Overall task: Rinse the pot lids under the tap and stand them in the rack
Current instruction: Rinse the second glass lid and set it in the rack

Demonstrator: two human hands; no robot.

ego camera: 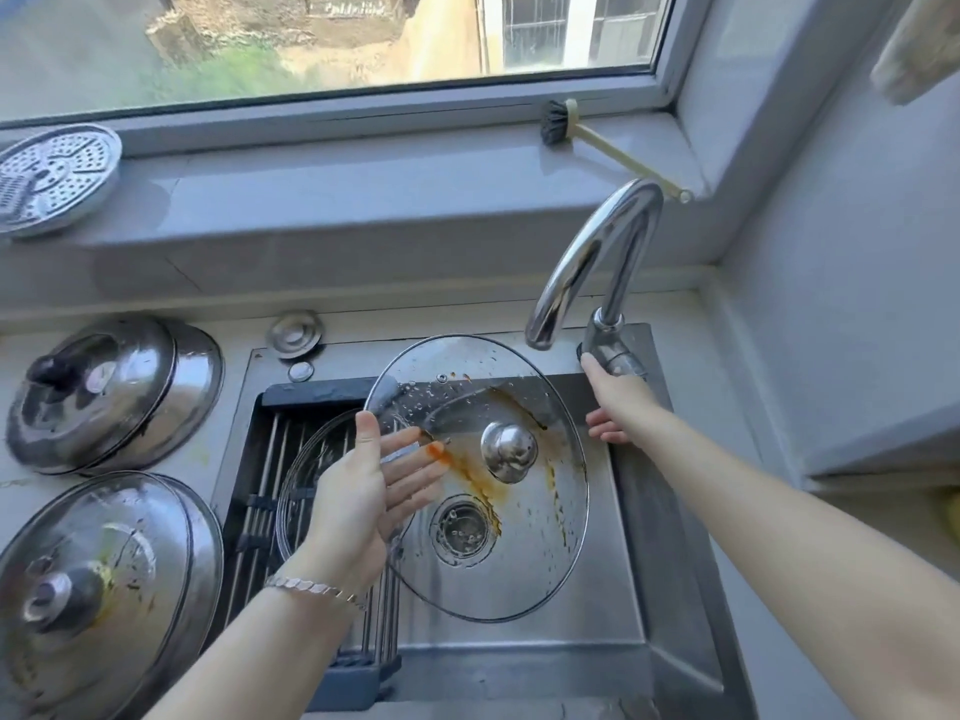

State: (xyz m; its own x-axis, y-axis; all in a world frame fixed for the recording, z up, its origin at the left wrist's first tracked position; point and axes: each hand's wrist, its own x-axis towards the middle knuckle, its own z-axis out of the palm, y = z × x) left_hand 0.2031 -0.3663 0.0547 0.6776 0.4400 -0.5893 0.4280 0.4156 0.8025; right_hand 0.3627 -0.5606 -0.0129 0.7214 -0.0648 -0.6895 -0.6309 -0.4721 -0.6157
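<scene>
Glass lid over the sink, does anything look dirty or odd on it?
Yes. The glass lid, held in the left hand, has orange-brown streaks running past its knob, and the fingertips behind it look stained orange.

My left hand [363,491] grips the stained glass lid [540,517] over the sink [649,522]; my right hand [615,402] touches the tap lever [613,350].

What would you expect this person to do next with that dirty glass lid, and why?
Probably work the tap lever with the right hand, whose thumb touches it, to start the water. None seems to run from the spout yet, while the left hand holds the glass lid, streaked with orange residue, tilted over the sink near that spout.
</scene>
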